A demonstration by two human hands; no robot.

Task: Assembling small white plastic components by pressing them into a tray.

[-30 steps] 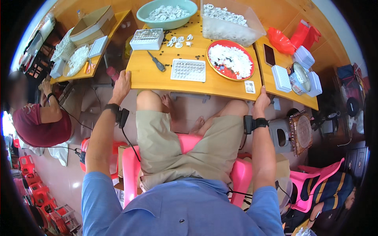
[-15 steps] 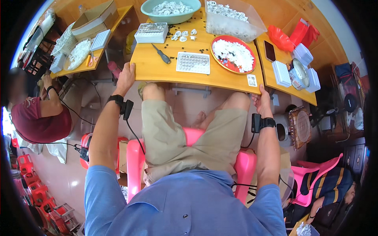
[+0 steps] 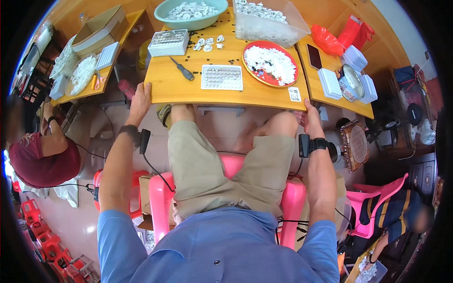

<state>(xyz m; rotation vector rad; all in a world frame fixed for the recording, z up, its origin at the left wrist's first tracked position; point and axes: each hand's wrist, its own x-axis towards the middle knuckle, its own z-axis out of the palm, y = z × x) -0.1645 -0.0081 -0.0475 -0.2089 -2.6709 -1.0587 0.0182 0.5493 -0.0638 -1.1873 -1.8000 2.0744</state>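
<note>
My left hand [image 3: 140, 100] grips the near left corner of the wooden table [image 3: 188, 95], its fingertips at the edge. At the near right corner my right hand [image 3: 311, 118] holds the same table, thumb up at the edge and fingers partly hidden below it. On the tabletop lie a white tray [image 3: 222, 77] filled with small round metal pieces and a dark-handled screwdriver [image 3: 182, 69]. To their right sits a red plate [image 3: 296, 70] heaped with small white parts. A stack of white trays [image 3: 168, 43] stands farther back, beside several loose white ring-shaped parts [image 3: 208, 48].
A green basin [image 3: 190, 21] and a clear plastic bin [image 3: 269, 35], both holding white parts, stand at the back. A second table [image 3: 344, 103] adjoins on the right with a phone [image 3: 313, 56] and a round tin [image 3: 351, 83]. A person [image 3: 45, 155] sits at left.
The table and its contents appear shifted slightly left in view. Both hands stay on its corners; my right hand's fingers now reach farther under the edge.
</note>
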